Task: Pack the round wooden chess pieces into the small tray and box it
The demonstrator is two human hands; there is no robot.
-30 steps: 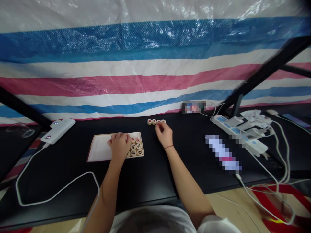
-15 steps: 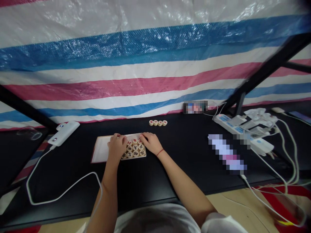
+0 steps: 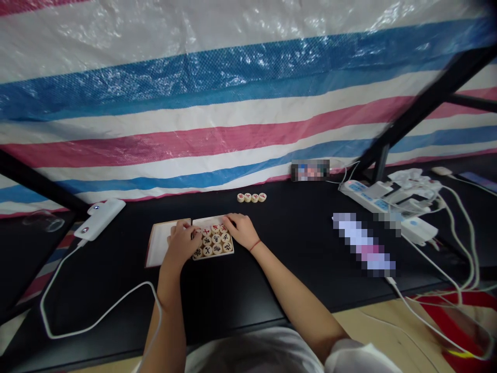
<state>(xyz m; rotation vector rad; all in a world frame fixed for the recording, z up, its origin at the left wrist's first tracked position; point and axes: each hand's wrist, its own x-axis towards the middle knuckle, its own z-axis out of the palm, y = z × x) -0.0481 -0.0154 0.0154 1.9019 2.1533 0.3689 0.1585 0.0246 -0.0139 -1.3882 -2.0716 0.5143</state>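
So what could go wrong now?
The left hand is right over the pieces, so it might knock some crooked. The right hand is at the box's corner, so a push might slide it. The cable crosses the left forearm in view, so a quick move might catch it.

Striped sheeting [image 3: 233, 140] hangs behind a power strip [image 3: 365, 192], a white device [image 3: 101, 220] and perhaps a glass [image 3: 54, 223].

Dim, soft light leaves white glints on the sheet [image 3: 209, 62] behind the worktop [image 3: 229, 290]. Near the worktop's back edge, the discs [image 3: 247, 198] look slightly soft; toward its right, coarse pixel blocks mask the phone [image 3: 363, 243].
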